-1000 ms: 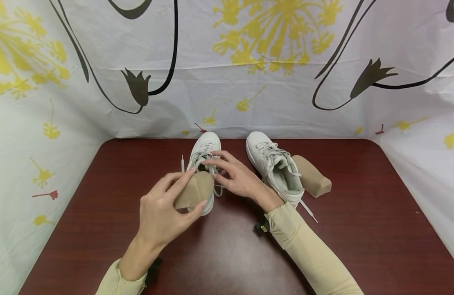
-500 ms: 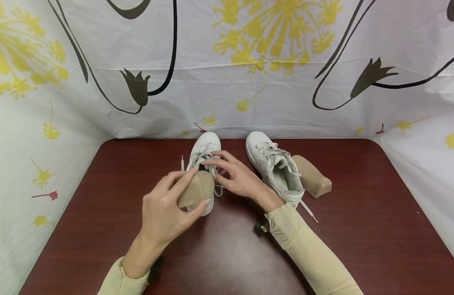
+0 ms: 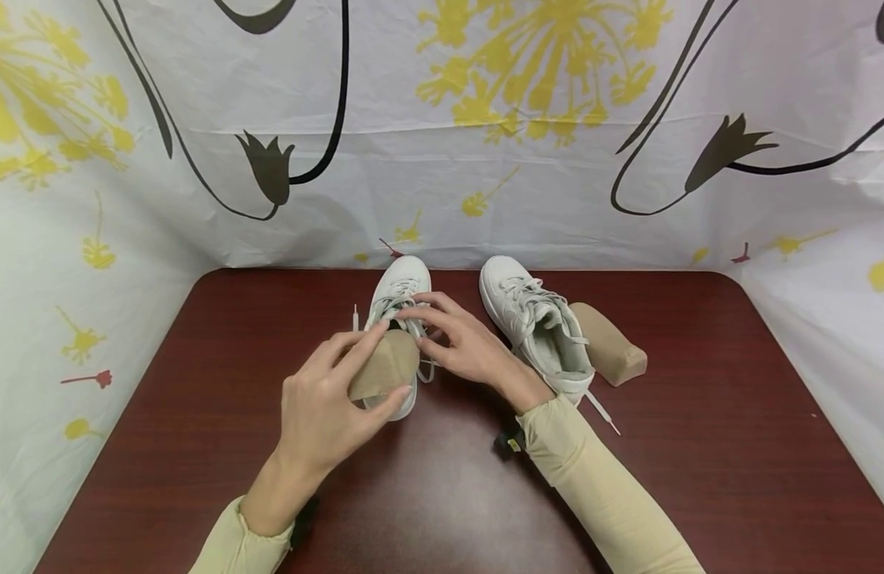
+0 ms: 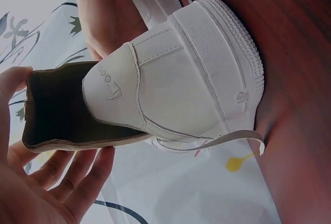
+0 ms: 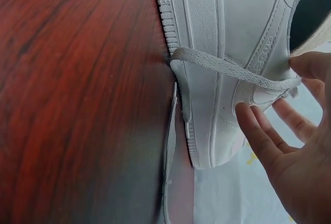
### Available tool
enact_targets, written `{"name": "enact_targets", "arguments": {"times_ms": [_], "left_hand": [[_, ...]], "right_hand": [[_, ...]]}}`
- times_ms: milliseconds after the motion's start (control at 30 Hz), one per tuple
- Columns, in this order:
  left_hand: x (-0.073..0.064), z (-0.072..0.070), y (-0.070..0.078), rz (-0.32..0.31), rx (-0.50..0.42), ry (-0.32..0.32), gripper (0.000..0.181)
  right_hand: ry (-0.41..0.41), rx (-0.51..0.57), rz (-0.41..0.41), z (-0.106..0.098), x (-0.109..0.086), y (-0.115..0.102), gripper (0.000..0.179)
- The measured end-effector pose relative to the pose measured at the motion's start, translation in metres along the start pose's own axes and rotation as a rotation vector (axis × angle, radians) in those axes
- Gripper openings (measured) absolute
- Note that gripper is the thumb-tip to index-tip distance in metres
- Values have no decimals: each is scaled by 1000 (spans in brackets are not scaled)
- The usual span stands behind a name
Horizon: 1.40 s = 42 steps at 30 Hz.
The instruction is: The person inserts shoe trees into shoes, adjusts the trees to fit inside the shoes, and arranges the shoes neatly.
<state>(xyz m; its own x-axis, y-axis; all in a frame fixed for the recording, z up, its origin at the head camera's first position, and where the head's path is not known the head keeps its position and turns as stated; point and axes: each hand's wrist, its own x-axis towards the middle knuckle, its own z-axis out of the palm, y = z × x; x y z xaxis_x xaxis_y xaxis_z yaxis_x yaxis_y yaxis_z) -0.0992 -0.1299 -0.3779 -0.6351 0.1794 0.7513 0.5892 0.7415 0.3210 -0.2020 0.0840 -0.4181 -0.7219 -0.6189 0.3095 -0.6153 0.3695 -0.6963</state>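
A white lace-up sneaker (image 3: 400, 279) stands on the table, its toe pointing away in the head view. My left hand (image 3: 323, 410) holds a tan, hollow shoe insert (image 3: 386, 365) at the sneaker's opening. In the left wrist view, the insert (image 4: 54, 105) shows its dark hollow end, and its front part is hidden behind the sneaker's heel (image 4: 181, 79). Fingers and thumb span the insert's sides. My right hand (image 3: 465, 343) touches the sneaker's collar and laced area with fairly straight fingers. In the right wrist view, its thumb lies by the collar and a lace (image 5: 227, 69) hangs down the side.
A second white sneaker (image 3: 516, 311) stands to the right, angled, with loose laces. Another tan insert (image 3: 607, 343) lies beside it. The dark red table (image 3: 700, 446) meets a white patterned cloth (image 3: 384, 191) at the back and sides.
My left hand has shifted slightly right and away from me with the insert. My right hand and both sneakers stay almost where they were.
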Motion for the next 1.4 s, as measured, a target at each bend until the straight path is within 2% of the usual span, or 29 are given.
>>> {"name": "enact_targets", "arguments": {"times_ms": [267, 600, 900, 967, 1133, 1267, 1400], "left_hand": [[-1, 2, -1, 3, 1, -2, 67], [-2, 4, -3, 2, -4, -8, 68], [-7, 8, -3, -5, -13, -12, 72], [-7, 6, -4, -4, -12, -45, 70], [-4, -6, -8, -14, -58, -172, 47], [1, -14, -12, -9, -103, -272, 49], [6, -20, -15, 17, -126, -345, 51]], "right_hand": [[-1, 18, -2, 0, 0, 1, 43], [4, -18, -4, -1, 0, -1, 43], [7, -39, 0, 0, -1, -1, 43], [4, -32, 6, 0, -1, 0, 44], [-9, -18, 14, 1, -1, 0, 44], [-5, -22, 9, 0, -1, 0, 44], [2, -32, 14, -1, -1, 0, 44]]}}
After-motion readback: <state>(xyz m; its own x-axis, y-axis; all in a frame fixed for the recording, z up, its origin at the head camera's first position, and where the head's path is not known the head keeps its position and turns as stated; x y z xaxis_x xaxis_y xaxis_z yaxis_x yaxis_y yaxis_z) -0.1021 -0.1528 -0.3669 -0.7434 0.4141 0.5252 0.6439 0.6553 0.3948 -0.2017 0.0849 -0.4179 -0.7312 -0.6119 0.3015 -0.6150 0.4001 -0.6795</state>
